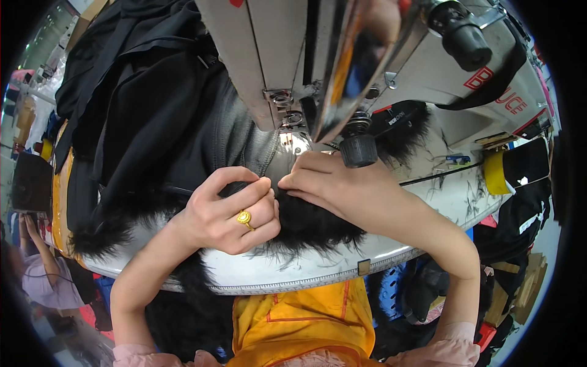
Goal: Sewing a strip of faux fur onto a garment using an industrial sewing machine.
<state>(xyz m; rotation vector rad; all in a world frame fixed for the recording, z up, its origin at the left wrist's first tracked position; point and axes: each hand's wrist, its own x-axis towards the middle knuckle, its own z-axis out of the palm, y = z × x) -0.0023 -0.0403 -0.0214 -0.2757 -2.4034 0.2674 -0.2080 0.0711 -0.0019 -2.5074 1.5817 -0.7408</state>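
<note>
A black garment [165, 116] with a fluffy black fur trim [312, 223] lies bunched on the bed of a sewing machine [257, 61]. My left hand [235, 211], with a gold ring on one finger, is closed in a pinch on the fur trim just in front of the machine's presser foot area [293, 144]. Across a small gap, my right hand [330, 183] also has its fingertips pressed together at the fur's edge. What exactly lies between the fingertips is mostly hidden. A grey-looking stitched seam [244, 144] runs beside the needle area.
The white table [244, 272] has a measuring tape along its curved front edge. Blue snips [457, 159] and loose fur strands lie on the right, near a yellow tape roll [496, 173]. A black knob [359, 150] hangs over my right hand. Another person's arm [46, 251] shows far left.
</note>
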